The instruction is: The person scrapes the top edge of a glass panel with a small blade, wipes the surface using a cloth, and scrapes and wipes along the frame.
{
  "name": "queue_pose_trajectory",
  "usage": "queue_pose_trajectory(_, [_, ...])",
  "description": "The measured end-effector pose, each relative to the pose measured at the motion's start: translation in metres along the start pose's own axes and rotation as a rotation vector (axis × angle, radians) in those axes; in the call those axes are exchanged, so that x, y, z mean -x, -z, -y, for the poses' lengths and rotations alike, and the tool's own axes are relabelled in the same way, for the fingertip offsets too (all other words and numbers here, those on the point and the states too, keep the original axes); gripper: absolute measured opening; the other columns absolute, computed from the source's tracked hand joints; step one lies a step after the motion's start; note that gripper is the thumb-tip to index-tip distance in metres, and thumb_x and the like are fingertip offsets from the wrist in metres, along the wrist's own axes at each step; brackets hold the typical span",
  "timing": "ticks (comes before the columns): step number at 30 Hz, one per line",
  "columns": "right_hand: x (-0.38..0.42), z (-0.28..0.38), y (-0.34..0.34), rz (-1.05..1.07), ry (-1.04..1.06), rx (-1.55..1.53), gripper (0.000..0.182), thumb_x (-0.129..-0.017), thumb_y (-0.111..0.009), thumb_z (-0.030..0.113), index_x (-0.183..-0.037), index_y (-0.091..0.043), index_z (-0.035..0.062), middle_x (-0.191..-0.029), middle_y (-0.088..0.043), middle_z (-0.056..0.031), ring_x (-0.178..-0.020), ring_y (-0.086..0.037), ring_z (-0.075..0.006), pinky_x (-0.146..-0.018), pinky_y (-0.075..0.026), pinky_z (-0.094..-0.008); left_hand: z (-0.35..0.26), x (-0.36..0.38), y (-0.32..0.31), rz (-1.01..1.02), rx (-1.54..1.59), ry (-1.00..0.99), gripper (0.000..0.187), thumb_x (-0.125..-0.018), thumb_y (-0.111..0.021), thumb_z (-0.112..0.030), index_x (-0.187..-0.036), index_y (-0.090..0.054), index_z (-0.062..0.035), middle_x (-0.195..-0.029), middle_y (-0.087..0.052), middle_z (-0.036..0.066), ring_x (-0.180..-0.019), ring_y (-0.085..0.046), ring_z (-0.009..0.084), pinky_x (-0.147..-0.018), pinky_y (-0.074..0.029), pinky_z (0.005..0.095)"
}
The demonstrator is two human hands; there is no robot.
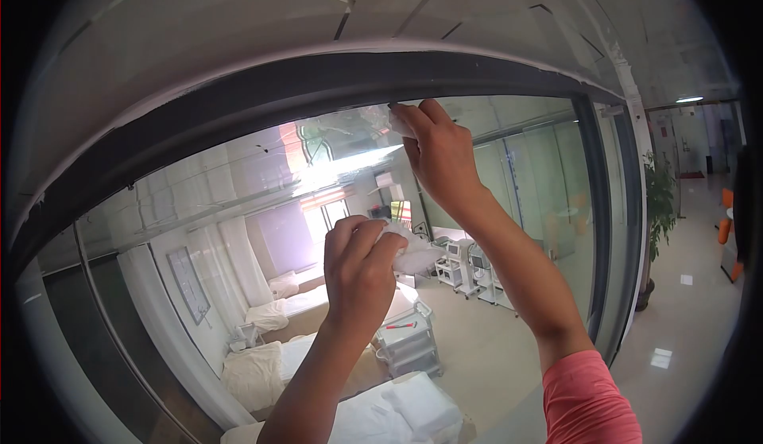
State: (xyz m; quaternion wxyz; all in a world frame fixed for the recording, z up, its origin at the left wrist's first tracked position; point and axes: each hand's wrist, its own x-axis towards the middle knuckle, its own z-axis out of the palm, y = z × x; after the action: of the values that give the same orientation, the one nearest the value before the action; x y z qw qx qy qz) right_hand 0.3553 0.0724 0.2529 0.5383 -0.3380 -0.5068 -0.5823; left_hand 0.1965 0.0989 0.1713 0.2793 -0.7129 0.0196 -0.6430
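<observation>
A large glass pane [509,182] in a dark frame [318,90] fills the middle of the head view. My right hand [439,154] is raised to the top edge of the glass, its fingers pinched on a small whitish piece [400,124] just under the frame. Lower and to the left, my left hand [359,265] has its fingers curled round a crumpled white cloth [413,255], which hangs out on the right side of the fingers in front of the glass.
Behind the glass are beds [298,364] with pale covers, a white cart [409,337], wheeled machines [457,269] and curtains. A potted plant [658,205] and orange chairs [725,229] stand in the corridor at the right.
</observation>
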Motion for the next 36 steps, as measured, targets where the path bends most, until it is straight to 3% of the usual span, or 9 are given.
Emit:
queue_pose_trajectory(24, [0.014, 0.026, 0.005, 0.056, -0.002, 0.098, 0.034, -0.071, -0.063, 0.001, -0.104, -0.06, 0.0101, -0.083, -0.055, -0.0083, -0.055, -0.06, -0.0281, -0.049, -0.048, -0.0373, 0.003, 0.002, 0.0, -0.033, 0.013, -0.015, 0.021, -0.059, -0.062, 0.01, -0.071, -0.065, -0.0064, -0.082, -0.06, 0.008, -0.084, -0.055, 0.0266, -0.072, -0.044, 0.0363])
queue_pose_trajectory(27, [0.005, 0.024, 0.002, 0.065, -0.069, 0.139, 0.038, -0.071, -0.064, -0.001, -0.106, -0.06, 0.0128, -0.085, -0.056, -0.0064, -0.064, -0.061, -0.0298, -0.053, -0.048, -0.0393, 0.003, 0.001, -0.001, -0.041, 0.011, -0.014, 0.02, -0.059, -0.062, 0.009, -0.071, -0.065, -0.0066, -0.081, -0.06, 0.007, -0.084, -0.055, 0.026, -0.072, -0.044, 0.0362])
queue_pose_trajectory(31, [0.008, 0.03, 0.005, 0.088, -0.077, 0.154, 0.036, -0.072, -0.064, 0.001, -0.105, -0.061, 0.0137, -0.083, -0.057, -0.0059, -0.064, -0.061, -0.0294, -0.053, -0.048, -0.0394, 0.004, 0.002, -0.001, -0.046, 0.02, -0.016, 0.021, -0.059, -0.062, 0.01, -0.071, -0.065, -0.0067, -0.081, -0.06, 0.007, -0.084, -0.055, 0.0256, -0.073, -0.043, 0.0362])
queue_pose_trajectory(34, [0.008, 0.027, 0.003, 0.063, -0.072, 0.151, 0.035, -0.072, -0.064, 0.002, -0.105, -0.061, 0.0137, -0.083, -0.057, -0.0057, -0.064, -0.061, -0.0289, -0.052, -0.047, -0.039, 0.005, 0.003, 0.0, 0.007, -0.011, -0.021, 0.015, -0.06, -0.065, 0.0, -0.073, -0.064, -0.0054, -0.088, -0.061, 0.006, -0.091, -0.056, 0.0253, -0.078, -0.046, 0.0369])
queue_pose_trajectory(36, [0.004, 0.026, 0.001, 0.049, -0.084, 0.148, 0.035, -0.072, -0.064, 0.001, -0.104, -0.062, 0.014, -0.082, -0.057, -0.0055, -0.063, -0.061, -0.0285, -0.052, -0.047, -0.0387, 0.004, 0.002, -0.001, -0.02, 0.01, -0.016, 0.018, -0.059, -0.063, 0.007, -0.072, -0.065, -0.0061, -0.083, -0.06, 0.007, -0.086, -0.055, 0.0257, -0.074, -0.044, 0.0363])
